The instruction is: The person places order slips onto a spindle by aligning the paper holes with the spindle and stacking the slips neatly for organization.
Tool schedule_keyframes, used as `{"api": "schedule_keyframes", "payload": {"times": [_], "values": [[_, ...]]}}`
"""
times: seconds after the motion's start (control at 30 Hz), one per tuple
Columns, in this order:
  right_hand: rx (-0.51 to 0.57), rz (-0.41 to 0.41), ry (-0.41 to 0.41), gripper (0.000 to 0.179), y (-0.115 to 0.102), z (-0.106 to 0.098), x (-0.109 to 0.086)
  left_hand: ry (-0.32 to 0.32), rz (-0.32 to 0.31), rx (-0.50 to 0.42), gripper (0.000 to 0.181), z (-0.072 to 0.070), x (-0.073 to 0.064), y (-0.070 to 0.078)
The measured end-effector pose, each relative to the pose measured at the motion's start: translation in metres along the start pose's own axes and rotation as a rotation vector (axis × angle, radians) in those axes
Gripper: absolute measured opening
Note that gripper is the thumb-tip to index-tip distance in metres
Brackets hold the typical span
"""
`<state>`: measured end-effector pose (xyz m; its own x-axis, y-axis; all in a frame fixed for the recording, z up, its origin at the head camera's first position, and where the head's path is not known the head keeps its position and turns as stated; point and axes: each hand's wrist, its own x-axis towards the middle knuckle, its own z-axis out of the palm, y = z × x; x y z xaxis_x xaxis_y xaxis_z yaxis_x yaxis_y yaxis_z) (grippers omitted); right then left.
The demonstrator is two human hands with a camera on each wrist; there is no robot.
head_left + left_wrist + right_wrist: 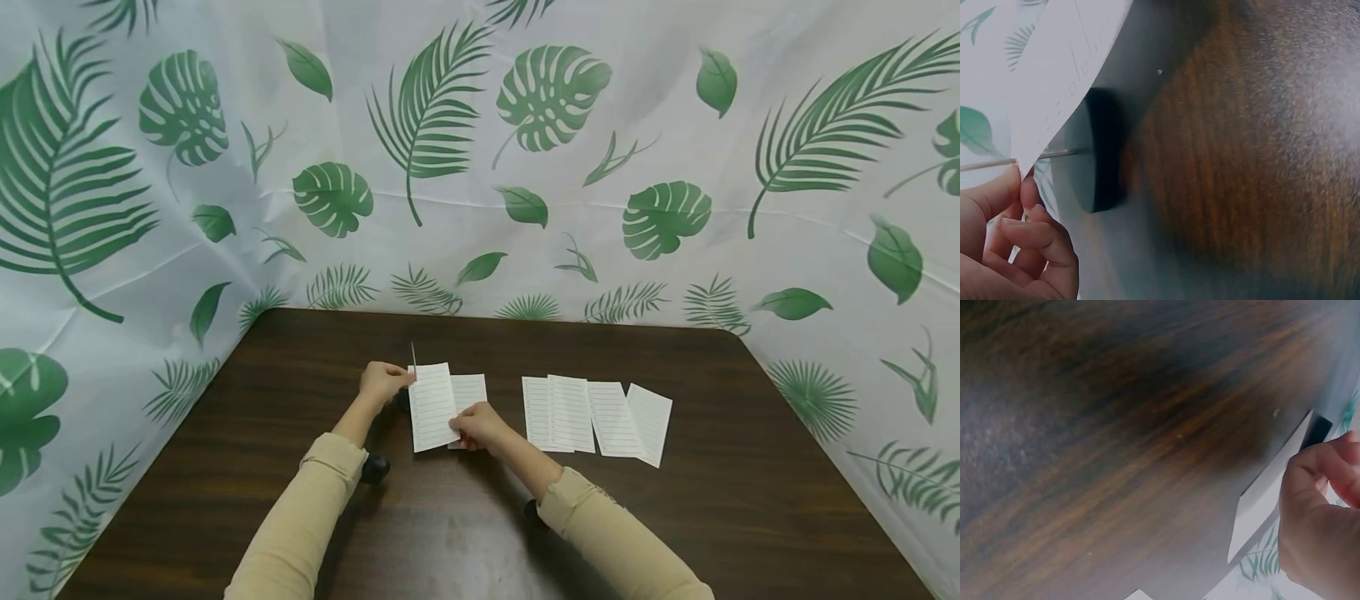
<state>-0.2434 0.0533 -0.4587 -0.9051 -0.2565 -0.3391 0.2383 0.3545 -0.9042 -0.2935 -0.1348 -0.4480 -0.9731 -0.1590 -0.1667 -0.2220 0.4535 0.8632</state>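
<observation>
A white lined paper slip (432,408) is held up at a tilt between both hands. My left hand (381,384) pinches its upper left corner, right beside a thin metal spike (413,357). In the left wrist view the spike's rod (1057,153) shows on both sides of that corner; I cannot tell whether it pierces the paper. The rod rises from a round dark base (1107,150). My right hand (482,425) grips the slip's lower right edge. Another lined slip (470,388) lies on the table, partly behind the held one and the right hand.
Several more lined slips (570,414) lie overlapping in a row to the right on the dark wooden table (675,533). A white curtain with green leaf prints (450,208) surrounds the table's back and sides. Dark wrist cameras (375,468) sit under the sleeves.
</observation>
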Motion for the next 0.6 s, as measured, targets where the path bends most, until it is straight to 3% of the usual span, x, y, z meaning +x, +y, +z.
{"api": "schedule_keyframes", "payload": {"times": [0.13,0.37,0.6], "values": [[-0.027,-0.002,-0.019,0.027,0.003,-0.001,-0.001,0.030,0.006,0.022,0.023,0.003,0.000,-0.003],[-0.251,-0.186,-0.070,0.039,0.007,-0.003,-0.002,0.099,0.066,0.183,0.022,0.008,0.001,-0.010],[-0.371,-0.206,-0.108,0.045,0.007,-0.003,-0.001,0.123,0.082,0.200,0.020,0.014,0.002,-0.017]]}}
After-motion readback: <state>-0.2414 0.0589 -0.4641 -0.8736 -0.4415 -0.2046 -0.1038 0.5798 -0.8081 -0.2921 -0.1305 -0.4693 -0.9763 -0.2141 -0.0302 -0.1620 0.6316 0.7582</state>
